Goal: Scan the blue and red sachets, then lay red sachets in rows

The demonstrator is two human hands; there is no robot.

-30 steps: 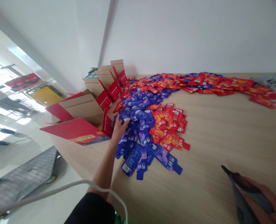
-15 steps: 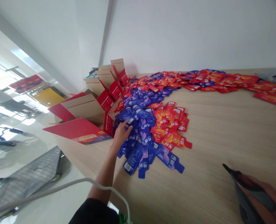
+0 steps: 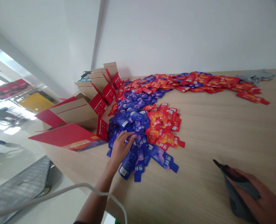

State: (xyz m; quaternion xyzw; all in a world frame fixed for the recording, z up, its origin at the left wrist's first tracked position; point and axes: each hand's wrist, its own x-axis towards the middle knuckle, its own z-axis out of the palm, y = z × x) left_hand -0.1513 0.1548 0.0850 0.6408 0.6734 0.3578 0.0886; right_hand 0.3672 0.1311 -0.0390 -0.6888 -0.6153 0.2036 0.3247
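My left hand (image 3: 122, 147) is over a heap of blue printed sachets (image 3: 140, 124). Its thumb and forefinger are slightly apart, and no sachet shows between them. Smaller, to the right of the blue heap, lies a group of red-orange sachets (image 3: 162, 126). One blue sachet (image 3: 163, 157) sticks out toward me at the near side. At the lower right, my right hand (image 3: 256, 193) is wrapped round a black and grey pointed object (image 3: 233, 189); its kind is unclear. It is above bare wood, away from the sachets.
Open red cardboard boxes (image 3: 68, 137) stand in a row along the table's left edge. A long mixed bank of sachets (image 3: 186, 82) runs by the wall. Grey cloth (image 3: 256, 75) lies at the back right. A white cable (image 3: 82, 185) crosses the foreground; a grey cart (image 3: 23, 189) stands on the floor.
My left hand has drawn back toward me across the blue heap. My right hand still grips the pointed object. The whole view has shifted a little.
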